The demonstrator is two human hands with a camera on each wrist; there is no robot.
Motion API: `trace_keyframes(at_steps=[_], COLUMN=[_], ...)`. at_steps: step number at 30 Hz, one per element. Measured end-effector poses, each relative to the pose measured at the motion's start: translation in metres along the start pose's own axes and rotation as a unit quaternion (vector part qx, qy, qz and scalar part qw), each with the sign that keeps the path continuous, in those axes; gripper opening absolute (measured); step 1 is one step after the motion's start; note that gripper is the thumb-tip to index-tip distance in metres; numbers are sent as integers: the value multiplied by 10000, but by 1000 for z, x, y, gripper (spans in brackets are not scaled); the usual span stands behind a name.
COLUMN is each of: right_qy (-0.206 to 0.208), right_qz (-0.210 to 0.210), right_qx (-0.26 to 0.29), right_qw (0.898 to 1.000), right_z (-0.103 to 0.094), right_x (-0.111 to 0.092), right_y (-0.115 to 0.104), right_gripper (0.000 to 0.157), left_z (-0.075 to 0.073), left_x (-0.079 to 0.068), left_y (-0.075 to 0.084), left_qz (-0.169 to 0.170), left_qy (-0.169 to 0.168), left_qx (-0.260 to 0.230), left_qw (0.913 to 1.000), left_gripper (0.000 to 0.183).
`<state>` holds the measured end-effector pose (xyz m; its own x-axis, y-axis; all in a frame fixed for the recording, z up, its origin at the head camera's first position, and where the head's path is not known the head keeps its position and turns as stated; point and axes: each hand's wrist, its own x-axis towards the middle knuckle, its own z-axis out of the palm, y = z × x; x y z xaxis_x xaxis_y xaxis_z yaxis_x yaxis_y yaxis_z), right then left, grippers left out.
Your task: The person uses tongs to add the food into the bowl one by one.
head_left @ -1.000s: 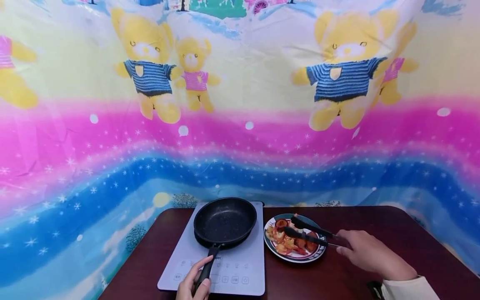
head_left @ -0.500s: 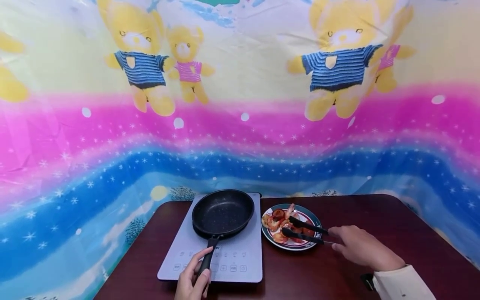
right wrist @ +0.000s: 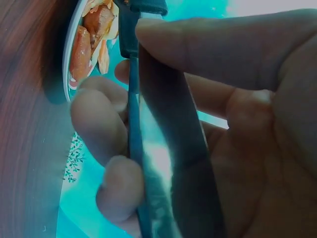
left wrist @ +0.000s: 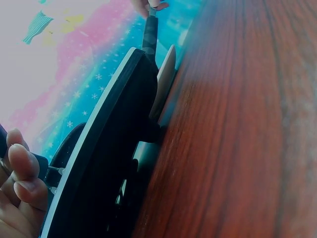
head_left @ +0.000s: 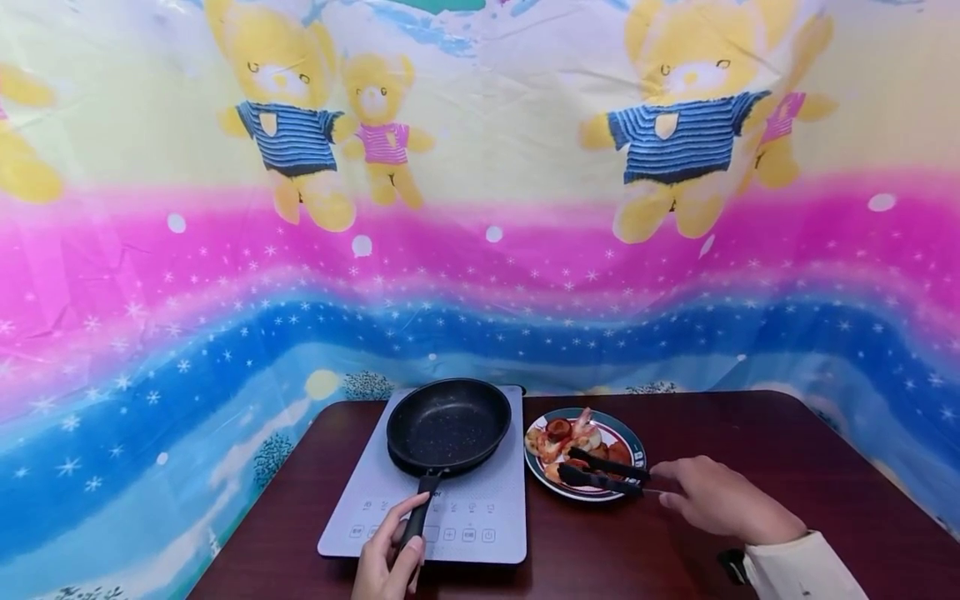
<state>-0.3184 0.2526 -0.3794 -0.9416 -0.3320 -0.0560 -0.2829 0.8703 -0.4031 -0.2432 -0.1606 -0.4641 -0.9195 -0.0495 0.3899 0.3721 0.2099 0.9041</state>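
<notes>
My left hand point(head_left: 390, 546) grips the handle point(head_left: 417, 521) of a black frying pan point(head_left: 450, 425), which sits on a pale induction cooktop point(head_left: 345, 517). Nothing shows inside the pan. In my right hand point(head_left: 723, 500) is a pair of tongs point(head_left: 603, 473) with black tips, slightly spread over the near side of a plate point(head_left: 636, 446). Shrimp point(head_left: 582, 427) and reddish-brown sausage-like pieces point(head_left: 558, 429) lie on that plate. Whether the tips pinch a piece is hard to tell. Close up, thumb and fingers press the metal tong arms point(right wrist: 163, 148) in the right wrist view.
Both cooktop and plate stand on a dark red-brown table point(head_left: 712, 425), the plate just right of the cooktop. A cloth printed with bears point(head_left: 300, 142) hangs directly behind the table's far edge.
The tongs have shifted toward the plate's near side, and their tips are closer together. A shrimp at the back of the plate shows more fully. My left hand stays on the pan handle.
</notes>
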Motion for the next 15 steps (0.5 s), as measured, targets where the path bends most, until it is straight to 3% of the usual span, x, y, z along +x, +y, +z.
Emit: trace_keyframes(at_steps=[6, 10, 15], right_qy=[88, 265, 502], right_qz=[49, 57, 100], right_qx=[45, -265, -572], right_qw=[9999, 9993, 9970], right_z=[-3, -4, -5], right_x=[-2, -2, -3], right_y=[0, -2, -4], right_gripper=[28, 29, 28], left_z=[0, 1, 1], left_x=[1, 1, 0], left_y=[1, 1, 2], left_qz=[-42, 12, -159], left_qy=[26, 52, 23], left_qx=[6, -2, 33], left_qw=[10000, 10000, 9999], left_gripper=[43, 43, 43])
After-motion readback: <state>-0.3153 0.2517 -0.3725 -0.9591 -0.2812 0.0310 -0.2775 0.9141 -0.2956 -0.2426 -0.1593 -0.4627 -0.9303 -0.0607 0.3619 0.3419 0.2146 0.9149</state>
